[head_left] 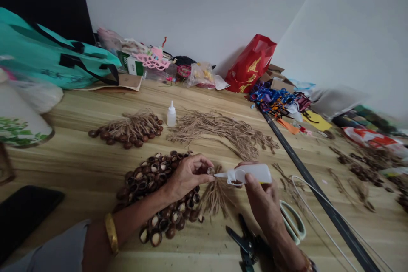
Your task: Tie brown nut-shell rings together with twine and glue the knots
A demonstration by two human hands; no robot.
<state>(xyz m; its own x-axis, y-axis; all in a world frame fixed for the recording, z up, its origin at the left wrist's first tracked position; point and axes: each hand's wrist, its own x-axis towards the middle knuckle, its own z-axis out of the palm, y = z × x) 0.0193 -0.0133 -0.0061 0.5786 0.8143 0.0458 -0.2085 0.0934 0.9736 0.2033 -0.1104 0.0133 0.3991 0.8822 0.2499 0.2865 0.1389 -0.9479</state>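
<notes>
My left hand point(188, 175) pinches a small round brown shell piece point(210, 171) between thumb and fingertips, above a heap of hollow brown nut shells point(156, 195). My right hand point(259, 197) grips a white glue bottle point(250, 174) lying sideways, its nozzle tip touching the piece. A tuft of jute twine point(216, 195) lies under both hands. My left wrist wears a gold bangle point(111, 233).
A second small glue bottle point(171, 114) stands upright between a bunch of twine-tied nuts point(130, 127) and loose jute strands point(226, 131). Black pliers point(247, 244) and scissors point(295, 221) lie near my right wrist. A teal bag point(54, 59), a red bag point(251, 66) and a black rod point(318, 197) border the wooden table point(79, 161).
</notes>
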